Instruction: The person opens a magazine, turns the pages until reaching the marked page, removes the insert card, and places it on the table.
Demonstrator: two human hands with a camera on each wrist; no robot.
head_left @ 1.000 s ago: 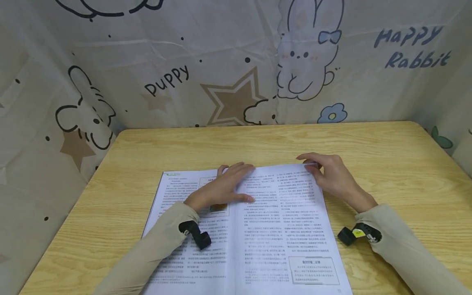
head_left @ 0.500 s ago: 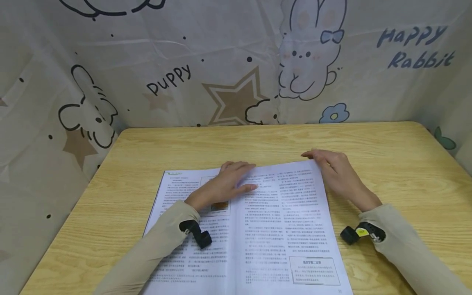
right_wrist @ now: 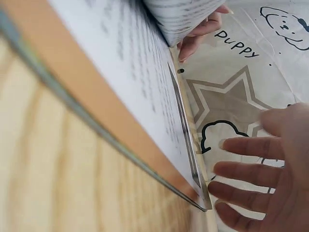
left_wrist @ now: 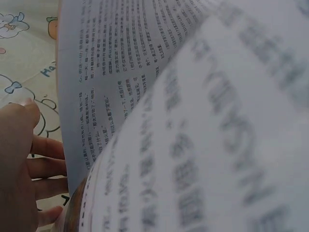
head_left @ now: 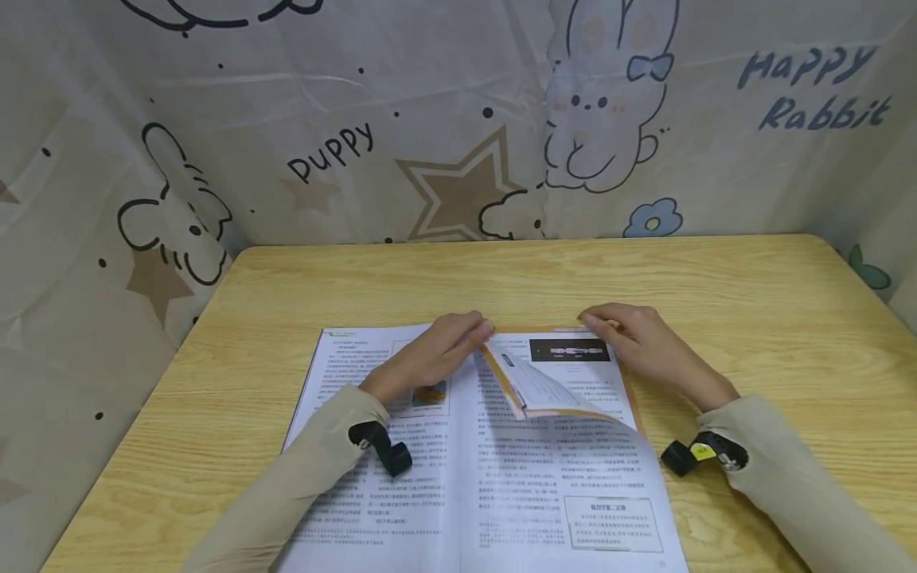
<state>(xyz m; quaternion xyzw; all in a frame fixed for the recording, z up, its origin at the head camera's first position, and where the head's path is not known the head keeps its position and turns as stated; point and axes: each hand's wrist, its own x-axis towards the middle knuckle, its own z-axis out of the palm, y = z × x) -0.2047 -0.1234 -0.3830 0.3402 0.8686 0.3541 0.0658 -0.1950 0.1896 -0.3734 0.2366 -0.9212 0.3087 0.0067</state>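
An open magazine [head_left: 387, 517] lies on the table, its pages covered in small printed text. Several right-side pages [head_left: 540, 390] curl up and back toward the middle, uncovering a page with a dark picture [head_left: 569, 350]. At the top edge, near the middle, my left hand [head_left: 430, 354] grips the curled pages; in the left wrist view a blurred page [left_wrist: 207, 145] covers much of the scene. My right hand [head_left: 648, 342] is at the top right corner. Its fingers are spread beside the magazine's edge in the right wrist view, holding nothing.
The wood-grain table [head_left: 358, 278] reaches back to a printed cloth [head_left: 286, 103] with cartoon figures. Cloth also hangs along the left and right sides. Each wrist wears a small black camera, such as the left camera [head_left: 392, 458].
The right-side pages, nearly flat before, have curled toward the middle, uncovering the dark picture. My left thumb has drawn in beside its fingers. My right hand has let go of the page corner.
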